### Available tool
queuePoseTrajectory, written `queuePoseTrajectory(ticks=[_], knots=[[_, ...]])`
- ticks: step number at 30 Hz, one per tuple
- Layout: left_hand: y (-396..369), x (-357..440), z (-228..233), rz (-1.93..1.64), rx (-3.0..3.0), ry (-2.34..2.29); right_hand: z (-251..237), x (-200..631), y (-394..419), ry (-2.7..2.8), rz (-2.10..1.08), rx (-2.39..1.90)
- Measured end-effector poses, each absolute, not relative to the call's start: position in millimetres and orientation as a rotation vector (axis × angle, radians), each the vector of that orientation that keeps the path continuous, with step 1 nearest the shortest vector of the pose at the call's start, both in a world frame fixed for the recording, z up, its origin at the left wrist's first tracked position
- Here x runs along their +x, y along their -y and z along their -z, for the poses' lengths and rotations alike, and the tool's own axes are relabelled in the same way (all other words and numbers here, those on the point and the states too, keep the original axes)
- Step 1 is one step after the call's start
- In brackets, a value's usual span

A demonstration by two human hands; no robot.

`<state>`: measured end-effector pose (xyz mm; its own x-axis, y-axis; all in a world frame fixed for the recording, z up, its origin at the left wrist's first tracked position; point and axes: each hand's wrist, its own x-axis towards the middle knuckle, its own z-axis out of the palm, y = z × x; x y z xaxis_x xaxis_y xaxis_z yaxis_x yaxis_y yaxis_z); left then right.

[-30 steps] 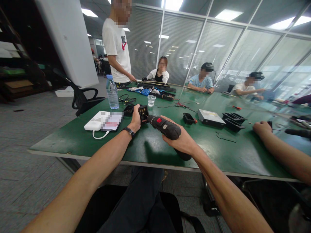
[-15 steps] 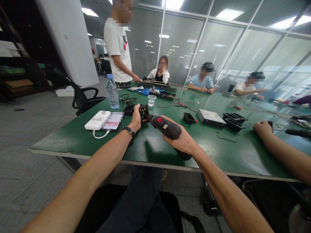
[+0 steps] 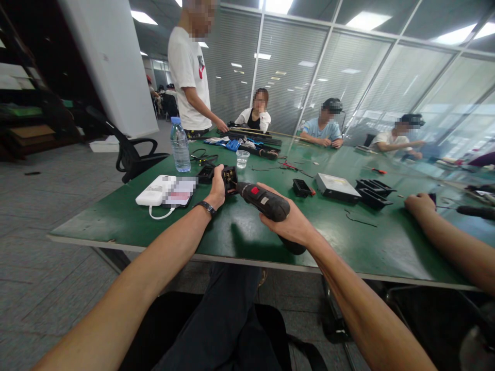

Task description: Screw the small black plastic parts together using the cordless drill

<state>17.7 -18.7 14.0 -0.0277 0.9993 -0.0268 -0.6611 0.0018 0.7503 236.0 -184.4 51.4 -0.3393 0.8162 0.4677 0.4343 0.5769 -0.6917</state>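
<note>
My left hand (image 3: 216, 189) grips a small black box-shaped part (image 3: 231, 178) that stands on the green table (image 3: 247, 234). My right hand (image 3: 291, 224) is wrapped around the grip of a black electric screwdriver (image 3: 266, 202) with a red switch. The screwdriver's tip points left into the open side of the black part. A watch sits on my left wrist. What is inside the part is too small to make out.
A white power bank (image 3: 154, 190) and a phone (image 3: 179, 192) lie left of my hand, a water bottle (image 3: 180, 145) and plastic cup (image 3: 242, 159) beyond. Black trays (image 3: 372, 191) and a metal drive (image 3: 337, 187) lie at the right. A neighbour's arm (image 3: 444, 237) rests on the table; other people sit or stand at the far end.
My hands, the part and the screwdriver stay in place. The standing person at the far end has shifted slightly to the right; the view has drifted a little.
</note>
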Motion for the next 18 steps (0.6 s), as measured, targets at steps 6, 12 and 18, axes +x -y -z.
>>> queuePoseTrajectory(ticks=[6, 12, 18], knots=[[19.2, 18.3, -14.8, -1.506, 0.650, -0.729, -52.6, 235.9, 185.5, 1.971, -0.594, -1.003], [20.6, 18.8, -16.8, -1.500, 0.645, -0.717, -51.6, 235.9, 185.1, 1.968, -0.583, -0.993], [20.1, 18.0, -16.2, -1.498, 0.642, -0.710, -50.8, 237.5, 183.9, 1.975, -0.587, -0.989]])
